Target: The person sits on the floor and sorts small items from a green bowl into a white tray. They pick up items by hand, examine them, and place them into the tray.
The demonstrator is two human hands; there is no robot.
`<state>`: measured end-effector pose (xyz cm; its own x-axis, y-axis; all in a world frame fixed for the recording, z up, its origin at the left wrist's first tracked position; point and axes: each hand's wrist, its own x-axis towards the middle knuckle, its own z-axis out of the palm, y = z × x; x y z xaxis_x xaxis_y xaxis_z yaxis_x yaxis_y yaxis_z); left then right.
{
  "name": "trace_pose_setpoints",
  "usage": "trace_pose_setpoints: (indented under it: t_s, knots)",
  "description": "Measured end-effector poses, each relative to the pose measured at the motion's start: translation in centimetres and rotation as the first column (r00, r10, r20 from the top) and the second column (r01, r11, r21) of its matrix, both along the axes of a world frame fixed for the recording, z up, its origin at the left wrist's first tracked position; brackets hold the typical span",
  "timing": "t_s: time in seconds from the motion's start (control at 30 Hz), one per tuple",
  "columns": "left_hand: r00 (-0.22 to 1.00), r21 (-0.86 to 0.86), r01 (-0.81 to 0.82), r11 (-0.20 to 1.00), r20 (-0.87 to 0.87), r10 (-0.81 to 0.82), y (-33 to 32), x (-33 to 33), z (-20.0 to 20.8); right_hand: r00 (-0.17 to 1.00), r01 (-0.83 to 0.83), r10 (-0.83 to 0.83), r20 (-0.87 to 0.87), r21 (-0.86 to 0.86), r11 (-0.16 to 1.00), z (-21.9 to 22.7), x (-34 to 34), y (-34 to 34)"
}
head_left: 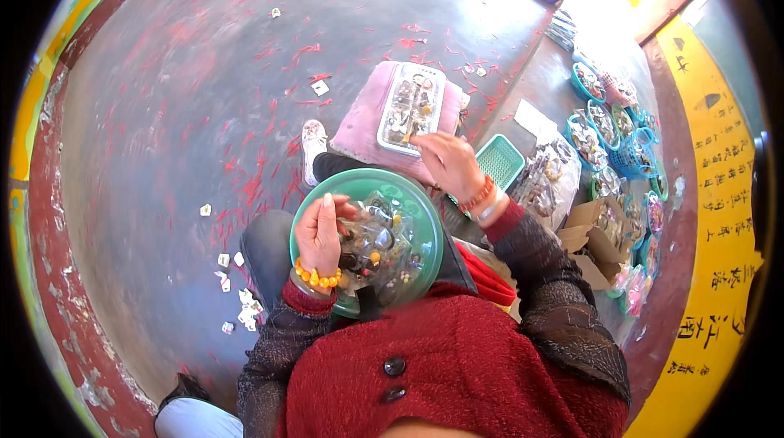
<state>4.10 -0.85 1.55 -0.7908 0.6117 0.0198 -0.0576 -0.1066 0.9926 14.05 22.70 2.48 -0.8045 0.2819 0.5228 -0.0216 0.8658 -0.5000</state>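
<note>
Here, the left hand (318,235) is over the near bowl (432,240), the right hand (452,165) beside the far tray (395,145); grips indiscernible.

From here I see 1 round green basin (361,181), near, holding clear packets (382,235); farther, slightly right, 1 filled white rectangular tray (395,146).

Small makeshift workshop, apparently: bare grey concrete floor (155,168) littered with thin red scraps (251,185), blue plastic baskets (635,162) of small goods, open brown cardboard box (585,271), yellow-painted wall band (653,393).
</note>
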Motion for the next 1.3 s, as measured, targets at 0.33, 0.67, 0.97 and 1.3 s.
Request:
trace_pose_setpoints:
  t_s: [0.33, 0.67, 0.97, 1.3]
  knots:
    - [1.000, 0.090, -0.007, 0.996, 0.029, 0.004, 0.1, -0.1, -1.0, 0.948, -0.108, 0.145, 0.284, -0.143, 0.984, -0.3, 3.2, -9.2]
    - [0.999, 0.033, 0.041, 0.999, -0.007, -0.041, -0.1, -0.1, -1.1, 0.843, -0.020, 0.016, 0.538, 0.002, 1.000, -1.9, -0.1, -10.1]
    - [0.998, 0.009, 0.059, 0.998, 0.018, -0.060, 0.0, 0.1, -0.5, 0.902, -0.073, 0.200, 0.382, -0.321, 0.944, -1.1, 1.0, -9.0]
    - [0.990, 0.001, 0.141, 0.990, 0.022, -0.141, 0.0, 0.0, -0.8, 0.968, 0.064, 0.162, 0.192, -0.812, 0.581, 2.3, 2.9, -6.6]
